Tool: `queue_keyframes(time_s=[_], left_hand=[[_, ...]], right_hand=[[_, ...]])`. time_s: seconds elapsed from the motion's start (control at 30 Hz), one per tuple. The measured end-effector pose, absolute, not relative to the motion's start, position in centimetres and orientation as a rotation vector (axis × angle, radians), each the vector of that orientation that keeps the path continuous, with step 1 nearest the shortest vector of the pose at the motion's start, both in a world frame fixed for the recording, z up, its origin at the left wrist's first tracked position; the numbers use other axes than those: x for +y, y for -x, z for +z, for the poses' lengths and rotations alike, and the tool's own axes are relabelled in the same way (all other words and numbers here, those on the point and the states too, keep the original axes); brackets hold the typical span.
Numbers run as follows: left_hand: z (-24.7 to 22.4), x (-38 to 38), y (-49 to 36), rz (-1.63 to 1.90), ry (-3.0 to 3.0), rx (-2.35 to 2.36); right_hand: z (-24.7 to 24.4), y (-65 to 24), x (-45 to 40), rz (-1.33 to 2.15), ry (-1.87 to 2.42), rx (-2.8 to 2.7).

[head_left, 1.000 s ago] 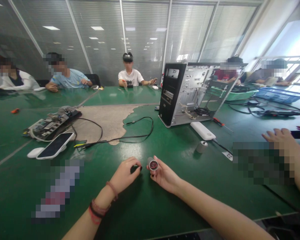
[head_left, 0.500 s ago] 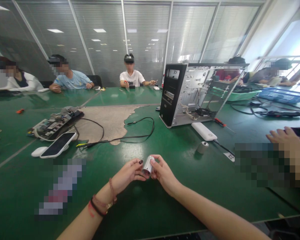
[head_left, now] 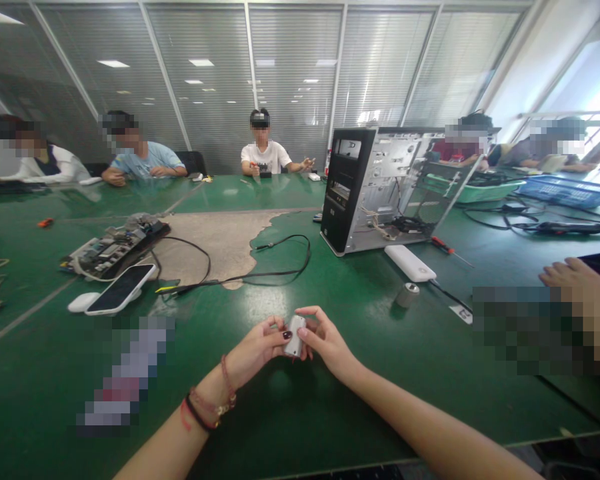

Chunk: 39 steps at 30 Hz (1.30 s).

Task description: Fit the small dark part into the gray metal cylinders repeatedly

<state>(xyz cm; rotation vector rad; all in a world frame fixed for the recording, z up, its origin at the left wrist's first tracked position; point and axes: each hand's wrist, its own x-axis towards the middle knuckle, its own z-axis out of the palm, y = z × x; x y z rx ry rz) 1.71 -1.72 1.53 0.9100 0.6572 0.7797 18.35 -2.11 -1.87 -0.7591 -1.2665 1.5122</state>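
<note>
A small silver metal cylinder (head_left: 295,335) is held between my two hands above the green table (head_left: 260,427). My left hand (head_left: 263,343) pinches its left side, the thumb with a dark nail lying on the front. From the right, my right hand (head_left: 325,340) grips the same cylinder, its thumb on the surface and the index finger near the top. The undersides of both grips are hidden. Another short metal cylinder (head_left: 408,295) stands on the table to the right, near a white power bank (head_left: 410,263).
An open computer case (head_left: 345,193) stands behind, beside a red screwdriver (head_left: 443,245). At left are a circuit board assembly (head_left: 115,247), a phone (head_left: 121,289) and a black cable (head_left: 280,272). A neighbour's hand (head_left: 575,283) is at right. Several people sit around the table.
The cylinder has turned in my fingers, so its open lower end no longer faces me. My left thumb has moved onto its front.
</note>
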Motion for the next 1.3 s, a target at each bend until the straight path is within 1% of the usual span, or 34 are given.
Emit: queue_keyframes(time_s=[0.27, 0.4, 0.47, 0.67, 0.8, 0.9, 1.03, 1.1, 1.3], left_hand=[[0.0, -1.0, -1.6, 0.934, -1.296, 0.887], [-0.1, -1.0, -1.9, 0.947, -1.395, 0.965], [-0.2, -1.2, -2.0, 0.956, -1.436, 0.993], [-0.6, -1.7, -2.3, 1.024, -1.660, 1.168], [-0.1, -2.1, -2.5, 1.062, -1.829, 1.287], [0.5, -2.3, -2.5, 1.073, -1.904, 1.308], [0.8, -2.5, -2.4, 1.068, -1.979, 1.283], [0.9, -2.5, -2.3, 1.037, -2.028, 1.260], [1.1, -2.7, -2.1, 1.025, -2.132, 1.145]], right_hand=[[-1.8, -19.0, -2.4, 1.288, 0.827, -1.496], [-1.5, -19.1, -2.5, 1.204, 0.817, -1.543], [-1.4, -19.2, -2.4, 1.224, 0.818, -1.527], [-2.3, -18.7, -2.0, 1.425, 0.811, -1.358], [-2.8, -18.4, -1.9, 1.416, 0.812, -1.305], [-2.3, -18.6, -2.3, 1.276, 0.828, -1.384], [-1.4, -19.0, -2.9, 0.910, 0.863, -1.642], [-1.2, -19.1, -3.0, 0.789, 0.845, -1.733], [-0.6, -19.4, -3.0, 0.678, 0.794, -1.839]])
